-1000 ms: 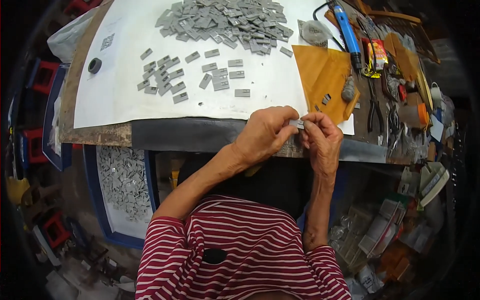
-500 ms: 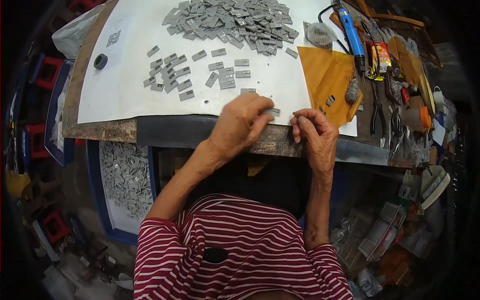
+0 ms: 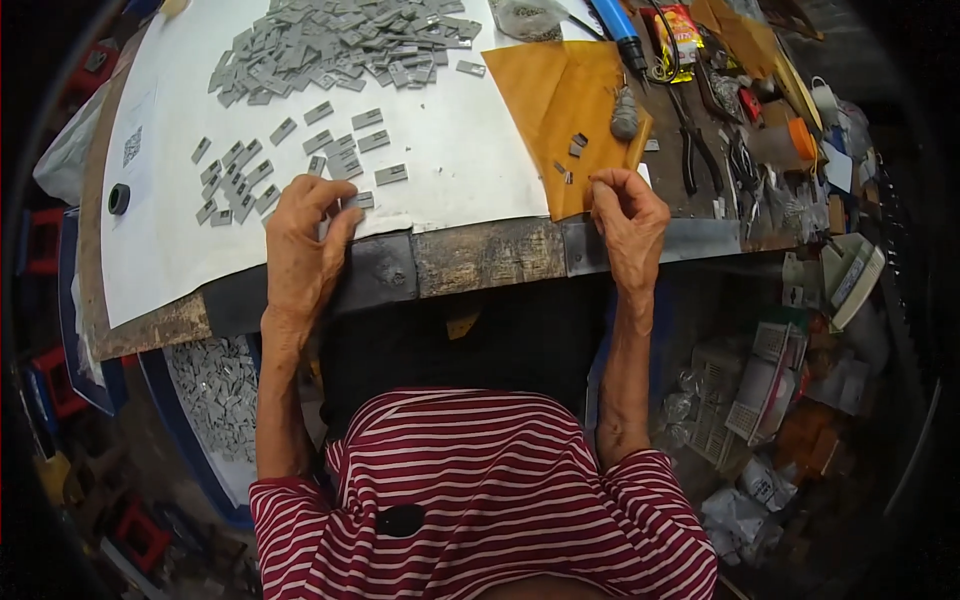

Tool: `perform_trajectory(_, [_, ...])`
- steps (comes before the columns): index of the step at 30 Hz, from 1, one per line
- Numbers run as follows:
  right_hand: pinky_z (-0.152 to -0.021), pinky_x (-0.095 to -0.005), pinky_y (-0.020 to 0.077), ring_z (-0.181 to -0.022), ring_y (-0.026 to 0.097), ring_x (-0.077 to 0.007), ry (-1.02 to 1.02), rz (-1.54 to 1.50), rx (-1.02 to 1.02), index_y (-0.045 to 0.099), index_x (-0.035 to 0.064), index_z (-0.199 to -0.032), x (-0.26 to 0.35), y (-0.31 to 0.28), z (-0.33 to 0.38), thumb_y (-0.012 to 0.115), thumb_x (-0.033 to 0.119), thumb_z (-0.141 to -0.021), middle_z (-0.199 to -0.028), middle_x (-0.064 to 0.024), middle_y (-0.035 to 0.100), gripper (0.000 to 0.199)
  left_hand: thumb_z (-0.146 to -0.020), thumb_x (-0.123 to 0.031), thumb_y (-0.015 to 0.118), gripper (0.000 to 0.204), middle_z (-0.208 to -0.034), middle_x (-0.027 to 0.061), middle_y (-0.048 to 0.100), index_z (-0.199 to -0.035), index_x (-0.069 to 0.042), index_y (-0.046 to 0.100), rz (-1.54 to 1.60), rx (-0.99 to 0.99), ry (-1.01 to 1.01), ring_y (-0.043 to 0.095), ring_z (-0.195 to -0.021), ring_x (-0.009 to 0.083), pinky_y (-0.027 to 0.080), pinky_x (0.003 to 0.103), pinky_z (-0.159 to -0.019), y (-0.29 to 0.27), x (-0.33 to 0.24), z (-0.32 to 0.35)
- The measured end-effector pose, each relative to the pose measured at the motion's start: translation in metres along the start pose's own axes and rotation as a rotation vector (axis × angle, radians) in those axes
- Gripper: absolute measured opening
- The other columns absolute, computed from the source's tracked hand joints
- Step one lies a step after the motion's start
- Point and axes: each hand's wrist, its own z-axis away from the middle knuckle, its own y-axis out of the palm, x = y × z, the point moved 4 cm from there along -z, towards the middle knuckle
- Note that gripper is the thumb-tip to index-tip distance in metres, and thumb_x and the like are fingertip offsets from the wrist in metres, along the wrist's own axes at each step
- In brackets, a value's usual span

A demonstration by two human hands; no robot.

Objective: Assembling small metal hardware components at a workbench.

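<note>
Probably much left: heap [image 3: 340, 45] dwarfs spread-out pieces [image 3: 343, 164]

Left of the brown paper [image 3: 530, 90], the left hand [image 3: 305, 240] pinches a grey piece [image 3: 363, 200]; at the paper's near edge, the right hand's [image 3: 632, 220] fingertips nearly meet, contents unclear.

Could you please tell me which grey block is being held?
The grey block pinched in the left hand; the other visible blocks lie loose.

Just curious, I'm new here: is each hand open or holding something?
Left hand: holding a small gray piece.
Right hand: pinched closed; whether it holds anything cannot be told.
</note>
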Motion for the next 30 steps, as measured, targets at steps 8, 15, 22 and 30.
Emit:
perform_trajectory(8, [-0.057, -0.0192, 0.0427, -0.064, 0.051, -0.0042, -0.102, 0.341, 0.008, 0.060, -0.0030, -0.088, -0.009, 0.002, -0.007, 0.059, 0.006, -0.084, -0.071, 0.0013, 0.057, 0.010, -0.071, 0.001, 0.065, 0.017, -0.078, 0.0109, 0.054, -0.088, 0.000, 0.060, 0.005, -0.016, -0.013, 0.053, -0.069, 0.0226, 0.043, 0.032, -0.064, 0.002, 0.002, 0.002])
perform_trajectory(15, [-0.055, -0.0278, 0.0431, -0.058, 0.053, -0.0144, -0.127, 0.452, -0.032, 0.059, -0.0023, -0.081, -0.006, 0.012, -0.007, 0.059, 0.004, -0.077, -0.069, -0.0087, 0.058, 0.007, -0.072, 0.000, 0.064, 0.017, -0.081, 0.0109, 0.054, -0.089, -0.001, 0.061, -0.078, -0.020, -0.011, 0.053, -0.075, 0.0248, 0.043, 0.034, -0.067, 0.001, -0.002, 0.004])
perform_trajectory(22, [-0.056, -0.0308, 0.0440, -0.057, 0.054, -0.0185, -0.135, 0.493, -0.057, 0.058, -0.0024, -0.079, -0.003, 0.014, -0.008, 0.059, 0.005, -0.076, -0.068, -0.0111, 0.057, 0.008, -0.072, 0.000, 0.064, 0.018, -0.082, 0.0114, 0.053, -0.090, -0.001, 0.062, -0.088, -0.045, 0.019, 0.053, -0.077, 0.0266, 0.043, 0.035, -0.070, 0.001, 0.000, 0.005])
perform_trajectory(30, [-0.056, -0.0342, 0.0442, -0.058, 0.056, -0.0236, -0.180, 0.601, -0.117, 0.056, -0.0012, -0.077, 0.001, 0.018, -0.006, 0.056, 0.004, -0.075, -0.068, -0.0125, 0.057, 0.005, -0.072, -0.001, 0.065, 0.018, -0.082, 0.0113, 0.053, -0.090, -0.002, 0.062, -0.084, -0.059, 0.042, 0.053, -0.077, 0.0264, 0.042, 0.035, -0.070, 0.002, 0.001, 0.005])
